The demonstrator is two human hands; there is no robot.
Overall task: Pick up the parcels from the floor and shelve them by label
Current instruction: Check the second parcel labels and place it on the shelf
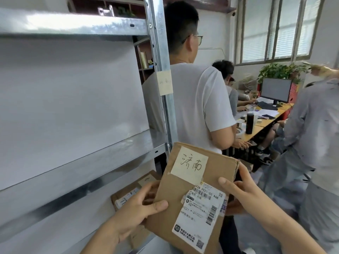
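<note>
Fingers (157, 206) of my left hand (135, 208) pinch the left edge of a flat cardboard parcel (190, 198), thumb on its face and the others curled behind. My right hand (238, 191) clamps the right edge the same way, thumb lying across the front near the corner. Between my hands the parcel tilts upward, showing a pale handwritten note (189, 165) near its top and a printed shipping label (200, 217) lower down. Just behind my left hand a second cardboard parcel (128, 195) lies on the lower shelf (55, 226) of a metal rack. Above my hands, a small paper tag (165, 82) is stuck on the rack's upright post (159, 52). Beyond the parcel stands a person in a white shirt (198, 107), back turned.
</note>
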